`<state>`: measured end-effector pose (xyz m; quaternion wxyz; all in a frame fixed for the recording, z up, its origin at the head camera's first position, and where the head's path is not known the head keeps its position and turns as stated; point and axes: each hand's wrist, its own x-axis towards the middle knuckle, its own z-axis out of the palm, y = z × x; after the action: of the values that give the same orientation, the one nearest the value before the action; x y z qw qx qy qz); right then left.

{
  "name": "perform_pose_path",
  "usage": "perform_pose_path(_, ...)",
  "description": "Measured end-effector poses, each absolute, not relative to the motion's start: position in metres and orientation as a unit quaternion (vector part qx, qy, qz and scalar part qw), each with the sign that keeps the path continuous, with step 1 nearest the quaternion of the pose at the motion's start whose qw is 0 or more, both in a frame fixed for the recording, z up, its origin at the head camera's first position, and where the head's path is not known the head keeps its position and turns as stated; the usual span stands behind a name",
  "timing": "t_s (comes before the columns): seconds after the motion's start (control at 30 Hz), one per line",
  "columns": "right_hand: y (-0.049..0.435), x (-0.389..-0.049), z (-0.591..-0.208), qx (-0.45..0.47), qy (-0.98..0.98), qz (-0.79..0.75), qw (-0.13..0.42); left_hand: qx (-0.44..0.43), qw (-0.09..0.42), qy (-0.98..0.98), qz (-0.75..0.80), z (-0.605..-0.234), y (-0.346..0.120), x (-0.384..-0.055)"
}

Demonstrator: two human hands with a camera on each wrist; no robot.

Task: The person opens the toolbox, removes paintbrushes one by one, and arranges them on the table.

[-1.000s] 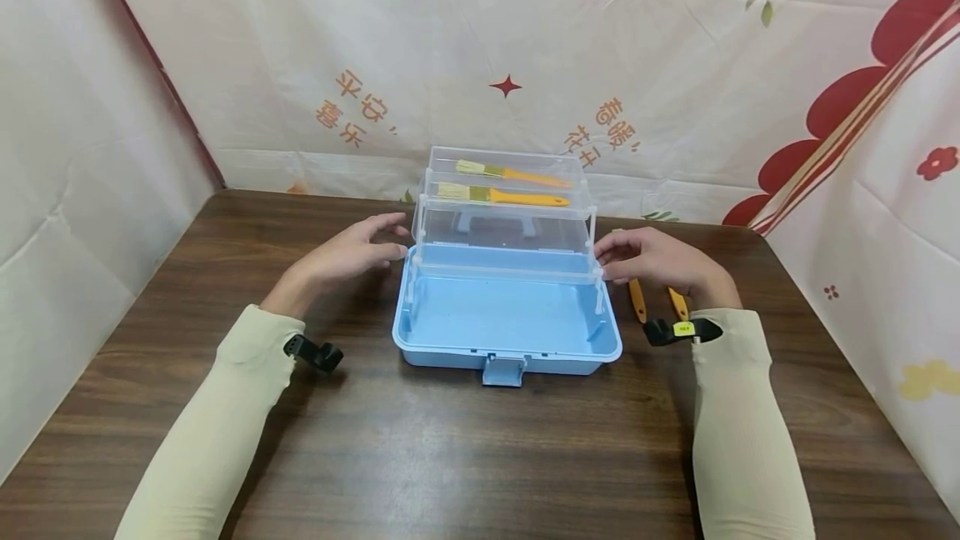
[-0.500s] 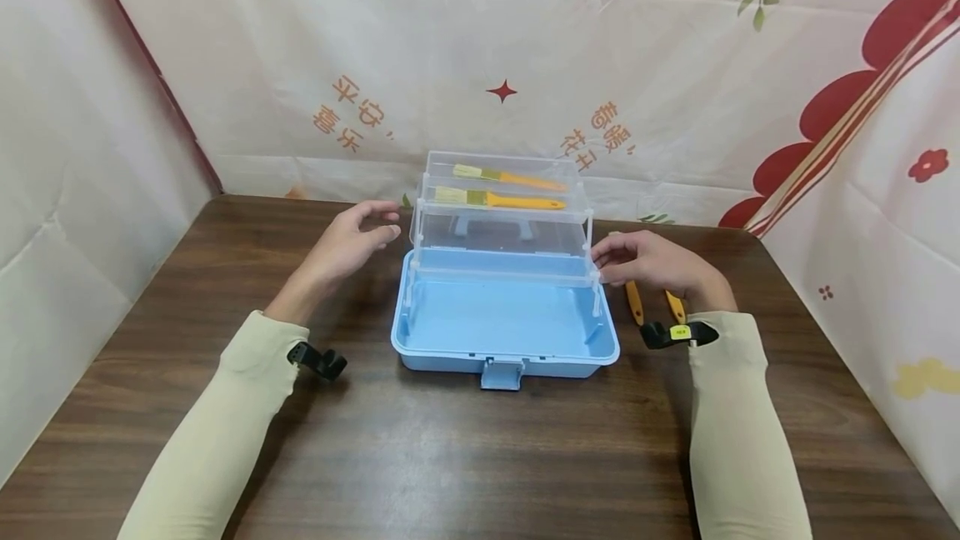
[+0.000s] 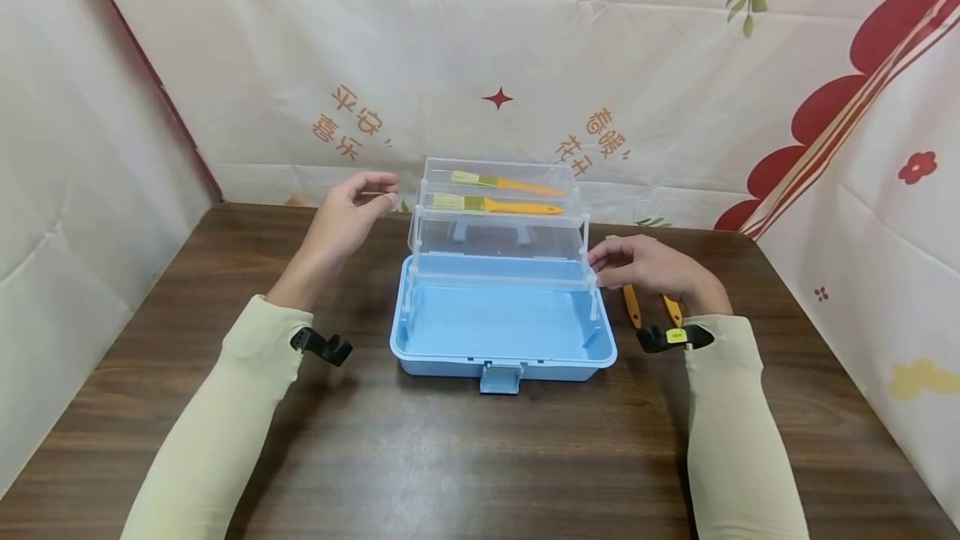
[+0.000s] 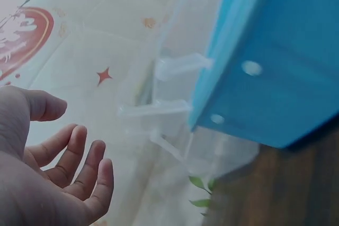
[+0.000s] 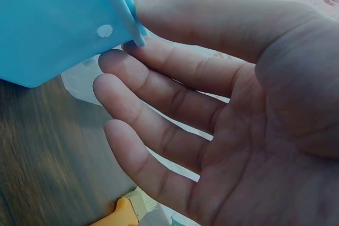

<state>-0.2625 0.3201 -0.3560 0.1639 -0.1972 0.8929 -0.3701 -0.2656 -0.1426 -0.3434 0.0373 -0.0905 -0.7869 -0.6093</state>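
Observation:
A light blue toolbox (image 3: pixel 498 323) stands with its clear lid swung back in the head view. Its bottom is bare, and clear tiered trays (image 3: pixel 501 220) are raised above its rear. Two yellow-handled paintbrushes (image 3: pixel 523 207) lie across the upper part. My left hand (image 3: pixel 351 205) hovers left of the trays, apart from them, fingers loosely bent and holding nothing. At the rear right corner, my right hand (image 3: pixel 651 263) pinches the toolbox rim between thumb and index finger. The right wrist view shows the other fingers (image 5: pixel 127 141) extended beside the blue wall (image 5: pixel 53 30).
Two more yellow-handled brushes (image 3: pixel 632 307) lie on the brown table (image 3: pixel 480 465) right of the toolbox, partly hidden under my right hand. The front latch (image 3: pixel 500 378) hangs down. Printed cloth (image 3: pixel 285 40) rises behind the table and at both sides.
My left hand has left the toolbox's left rim and lifted up and slightly away. The right hand stays at the right rear corner. The camera view has tilted slightly.

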Motion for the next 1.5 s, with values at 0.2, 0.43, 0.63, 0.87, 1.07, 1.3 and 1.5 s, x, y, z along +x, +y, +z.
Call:
perform_pose_path(0.2,0.322,-0.262,-0.358,-0.197,0.892,-0.373,0.165,-0.124,0.026,-0.816,-0.564,-0.322,-0.128,-0.275)
perform_pose_path(0.43,0.321,-0.262,-0.356,-0.201,0.895,-0.365,0.159,-0.173,0.007,-0.855,-0.489,-0.298,-0.105,-0.287)
perform_pose_path(0.63,0.319,-0.262,-0.355,-0.194,0.898,-0.363,0.155,-0.219,0.0,-0.886,-0.409,-0.282,-0.088,-0.299)
perform_pose_path(0.87,0.319,-0.261,-0.355,-0.188,0.9,-0.36,0.156,-0.242,-0.033,-0.911,-0.333,-0.273,-0.075,-0.316)
perform_pose_path(1.07,0.322,-0.262,-0.358,-0.199,0.9,-0.357,0.151,-0.276,-0.067,-0.917,-0.281,-0.276,-0.067,-0.333)
perform_pose_path(1.3,0.322,-0.261,-0.358,-0.195,0.899,-0.359,0.156,-0.287,-0.078,-0.92,-0.256,-0.279,-0.055,-0.338)
perform_pose_path(1.5,0.32,-0.261,-0.356,-0.196,0.899,-0.361,0.155,-0.305,-0.073,-0.917,-0.248,-0.28,-0.052,-0.337)
